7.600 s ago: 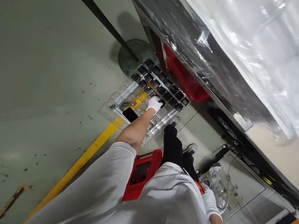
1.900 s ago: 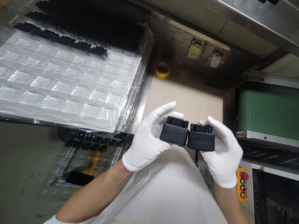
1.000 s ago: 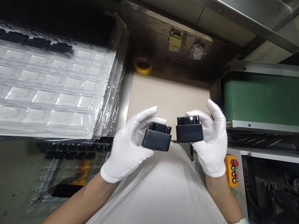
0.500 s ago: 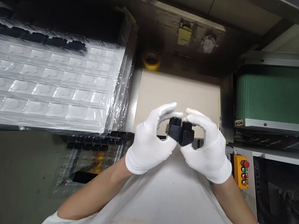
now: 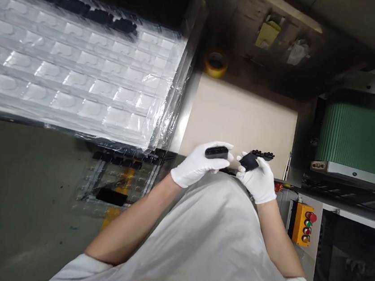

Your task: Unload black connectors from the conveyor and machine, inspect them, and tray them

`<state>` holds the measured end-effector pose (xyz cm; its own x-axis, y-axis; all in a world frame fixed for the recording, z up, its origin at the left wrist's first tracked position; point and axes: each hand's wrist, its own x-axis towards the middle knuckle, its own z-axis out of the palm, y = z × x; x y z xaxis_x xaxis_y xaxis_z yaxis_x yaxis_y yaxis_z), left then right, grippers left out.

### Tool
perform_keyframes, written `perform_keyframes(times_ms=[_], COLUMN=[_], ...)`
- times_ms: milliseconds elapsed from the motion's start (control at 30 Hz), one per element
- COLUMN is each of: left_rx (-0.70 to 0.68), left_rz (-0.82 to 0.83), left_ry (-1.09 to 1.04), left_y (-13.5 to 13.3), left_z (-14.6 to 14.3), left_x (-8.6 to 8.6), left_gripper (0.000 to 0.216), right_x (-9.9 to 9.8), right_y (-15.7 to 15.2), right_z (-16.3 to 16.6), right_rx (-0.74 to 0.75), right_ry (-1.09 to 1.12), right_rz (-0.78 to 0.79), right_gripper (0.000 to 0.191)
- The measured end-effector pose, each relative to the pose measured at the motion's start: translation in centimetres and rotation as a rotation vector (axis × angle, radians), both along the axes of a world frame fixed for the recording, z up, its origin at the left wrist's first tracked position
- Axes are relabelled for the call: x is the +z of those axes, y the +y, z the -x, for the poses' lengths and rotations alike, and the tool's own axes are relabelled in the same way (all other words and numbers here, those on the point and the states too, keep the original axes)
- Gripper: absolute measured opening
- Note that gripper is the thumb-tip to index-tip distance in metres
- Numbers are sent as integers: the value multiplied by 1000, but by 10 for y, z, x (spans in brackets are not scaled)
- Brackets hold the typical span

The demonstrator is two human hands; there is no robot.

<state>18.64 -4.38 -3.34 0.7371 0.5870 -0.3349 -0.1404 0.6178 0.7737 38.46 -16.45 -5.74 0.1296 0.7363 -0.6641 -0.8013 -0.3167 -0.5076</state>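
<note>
Both of my hands wear white gloves. My left hand point(image 5: 201, 162) is closed on a black plastic part point(image 5: 216, 152), long and rounded at its ends, held between thumb and fingers. In my right hand point(image 5: 259, 180) is a second black plastic part point(image 5: 249, 162), which looks like a squarish block from this side. Just beyond the right fingers, a row of small black knobbed pieces point(image 5: 263, 155) lies on the beige board point(image 5: 241, 115). The two held parts are apart, above the near edge of the board.
To the left are clear molded trays point(image 5: 92, 84) in plastic wrap, with black parts in the far rows. A yellow tape roll point(image 5: 216, 65) sits at the board's far left corner. On the right are a green conveyor belt point(image 5: 364, 133) and a yellow button box point(image 5: 302, 225).
The two black parts, close together before, are now apart and turned. The view has shifted and tilted, and the row of knobbed pieces now shows beyond my right hand.
</note>
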Motion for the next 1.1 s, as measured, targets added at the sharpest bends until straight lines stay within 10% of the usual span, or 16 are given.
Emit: perform_keyframes(times_ms=[333,533,800,933,1100], left_rx=[125,112,151,171,205], left_rz=[-820,-791,-1200,-1335,-1315], left_ry=[106,83,52,123,173], left_y=[3,9,20,22,17], left_z=[20,25,32,36,34], left_x=[48,49,36,30,19], left_gripper=[37,35,28,23,20], right_x=[112,113,161,146,129], right_y=[18,1,16,31,36], right_z=[21,37,73,83,82], right_rx=[444,296,811,1050,1011], right_ry=[-487,-433,-1586,-1836,-1767], right_rz=[-394,-310,-395,-398,-391], right_gripper=[22,19,53,45,48])
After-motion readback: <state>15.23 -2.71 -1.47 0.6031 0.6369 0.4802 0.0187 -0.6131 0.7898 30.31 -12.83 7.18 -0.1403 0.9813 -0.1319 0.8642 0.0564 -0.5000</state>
